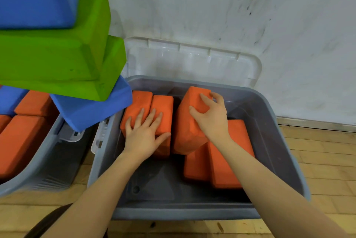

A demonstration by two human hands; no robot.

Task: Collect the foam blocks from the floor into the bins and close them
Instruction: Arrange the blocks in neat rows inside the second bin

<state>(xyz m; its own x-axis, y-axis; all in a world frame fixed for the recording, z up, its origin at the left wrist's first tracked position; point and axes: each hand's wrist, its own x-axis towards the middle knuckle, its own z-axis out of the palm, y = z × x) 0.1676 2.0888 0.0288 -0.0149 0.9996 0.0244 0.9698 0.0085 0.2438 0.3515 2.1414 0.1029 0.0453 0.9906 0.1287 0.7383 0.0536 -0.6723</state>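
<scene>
Fingers (205, 101) of my right hand (212, 116) grasp tilted orange foam block (187, 128), mid grey bin (279, 141); left hand (144, 133) flat, fingers released, on 2 orange blocks (146, 106) at bin's far left.

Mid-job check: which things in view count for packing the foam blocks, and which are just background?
Job:
- tilted orange block, gripped by right hand
- two upright orange blocks, under flat left hand
- two lying orange blocks
- grey bin and its open clear lid
- left bin, holding orange blocks
- green blocks and blue blocks, stacked

Background:
- scuffed white wall
- wooden floor
</scene>
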